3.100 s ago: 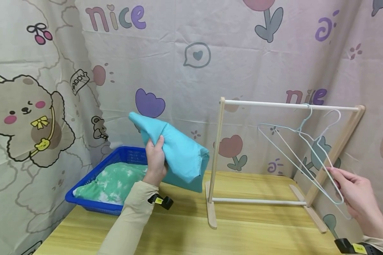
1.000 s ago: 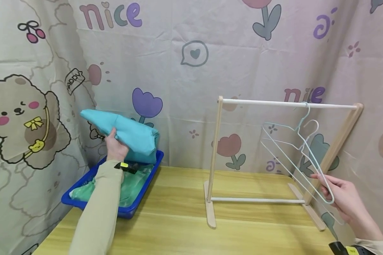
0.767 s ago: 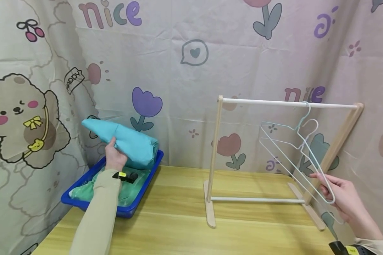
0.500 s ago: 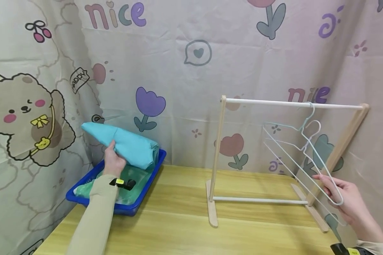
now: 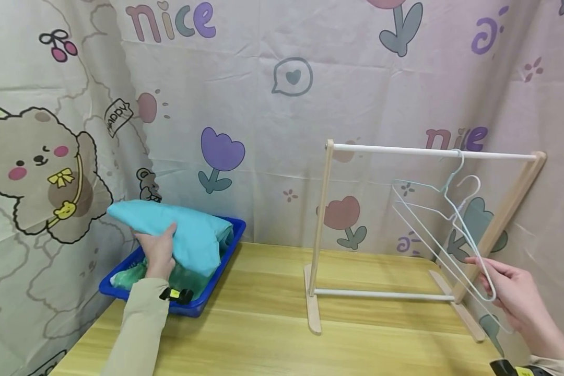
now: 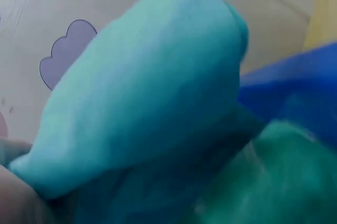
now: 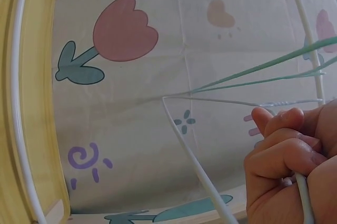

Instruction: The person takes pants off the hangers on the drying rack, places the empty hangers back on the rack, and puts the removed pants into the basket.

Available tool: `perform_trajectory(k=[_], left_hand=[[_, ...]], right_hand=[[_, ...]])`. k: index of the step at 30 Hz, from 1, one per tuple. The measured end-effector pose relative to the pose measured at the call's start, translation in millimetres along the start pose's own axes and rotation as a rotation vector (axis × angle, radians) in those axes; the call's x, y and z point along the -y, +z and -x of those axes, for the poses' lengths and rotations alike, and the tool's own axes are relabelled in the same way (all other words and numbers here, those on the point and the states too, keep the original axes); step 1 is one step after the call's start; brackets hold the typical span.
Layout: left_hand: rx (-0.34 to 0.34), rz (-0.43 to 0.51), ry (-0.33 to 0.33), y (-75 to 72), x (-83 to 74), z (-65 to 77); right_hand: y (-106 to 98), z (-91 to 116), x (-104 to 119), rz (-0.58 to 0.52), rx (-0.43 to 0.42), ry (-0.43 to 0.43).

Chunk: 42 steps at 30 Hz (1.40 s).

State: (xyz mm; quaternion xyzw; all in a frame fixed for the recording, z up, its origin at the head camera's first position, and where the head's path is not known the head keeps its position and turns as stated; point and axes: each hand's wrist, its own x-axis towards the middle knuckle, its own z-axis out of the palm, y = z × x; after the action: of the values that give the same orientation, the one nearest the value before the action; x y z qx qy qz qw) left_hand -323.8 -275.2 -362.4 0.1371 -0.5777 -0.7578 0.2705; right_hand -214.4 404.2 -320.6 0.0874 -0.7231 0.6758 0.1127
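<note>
In the head view, my left hand point(image 5: 159, 253) holds a folded turquoise cloth point(image 5: 192, 227) over the blue basket point(image 5: 238, 230), thumb on the near side. In the left wrist view the cloth point(image 6: 142, 87) fills the middle, and a bit of the hand shows at the lower left edge. Beneath it in the basket lies a green and white tie-dyed cloth point(image 5: 129, 277), partly covered. On the right, my right hand point(image 5: 517, 292) grips a white wire hanger point(image 7: 194, 155), which is off the bar. A pale teal hanger point(image 5: 455, 174) hangs by its hook close beside it.
A wooden rack with a white top bar point(image 5: 390, 150) stands on the right of the wood-grain table point(image 5: 254, 334). Its low crossbar point(image 5: 380, 295) runs between the two feet. Printed curtains point(image 5: 282, 120) close off the back and both sides.
From mid-table, my left hand has carried the turquoise cloth left and lowered it over the basket, covering much of the green cloth. My right hand keeps its grip on the hanger, shifting only slightly.
</note>
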Motion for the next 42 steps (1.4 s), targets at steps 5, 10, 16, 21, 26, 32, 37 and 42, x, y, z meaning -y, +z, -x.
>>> perform_trajectory(k=[5, 10, 16, 21, 26, 32, 37, 42], left_hand=[[-0.119, -0.4, 0.108, -8.2, -2.3, 7.5], [-0.066, -0.762, 0.192, -20.6, -5.4, 8.6], [0.091, -1.075, 0.143, -34.6, -8.2, 13.1], [0.301, -1.221, 0.072, -42.5, -8.7, 16.6], [0.344, -1.236, 0.146, -48.7, -5.3, 16.0], [0.33, -1.252, 0.192, -52.3, -5.8, 14.3], [0.423, -1.315, 0.178, -50.4, -5.4, 13.8], [0.476, -1.413, 0.151, -47.7, -6.5, 22.7]], right_hand=[[0, 0, -1, -0.002, 0.005, 0.005], [1, 0, -2, -0.031, 0.003, 0.019], [1, 0, -4, -0.031, 0.003, 0.017], [-1, 1, -5, -0.029, 0.009, 0.024], [-2, 0, -5, -0.005, 0.011, 0.047], [-3, 0, -6, 0.033, 0.001, 0.051], [-2, 0, -7, 0.047, -0.004, 0.034], [-1, -1, -8, 0.018, 0.007, 0.029]])
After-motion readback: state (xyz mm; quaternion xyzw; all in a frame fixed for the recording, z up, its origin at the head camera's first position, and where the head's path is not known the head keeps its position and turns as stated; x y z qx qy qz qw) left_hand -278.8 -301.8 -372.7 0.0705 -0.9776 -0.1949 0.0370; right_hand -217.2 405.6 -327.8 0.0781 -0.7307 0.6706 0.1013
